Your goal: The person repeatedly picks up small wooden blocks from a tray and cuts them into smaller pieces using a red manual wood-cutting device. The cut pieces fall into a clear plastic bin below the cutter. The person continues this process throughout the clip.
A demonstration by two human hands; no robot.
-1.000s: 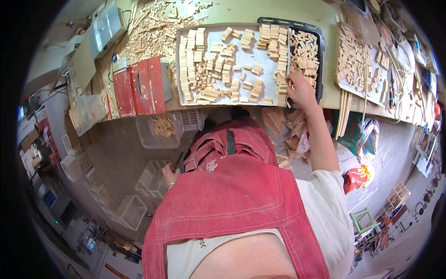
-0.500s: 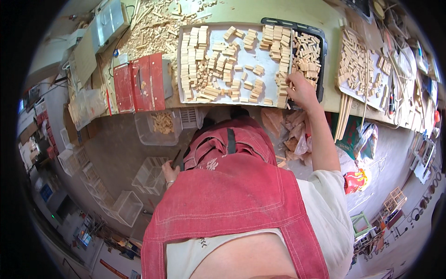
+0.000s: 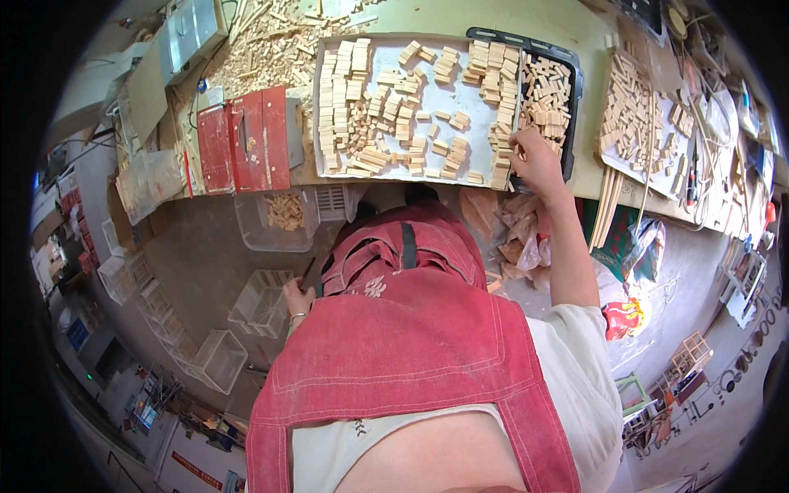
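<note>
Left hand (image 3: pixel 297 297): low beside the red cloth bib apron (image 3: pixel 394 345), fingers round a thin dark stick (image 3: pixel 309 268). Up and right of it: shallow white rectangular tray (image 3: pixel 448 97), small pale wooden blocks (image 3: pixel 501 135) reaching the right hand (image 3: pixel 538 160). Right fingers bent down at tray's right wall; can't tell pinch width or whether they hold a block. Same spot as half a second ago, block rows unchanged: no visible progress. Black plastic bin rim (image 3: pixel 575 90) limits rightward moves; pale-green tabletop strip (image 3: pixel 586 135) beyond.
</note>
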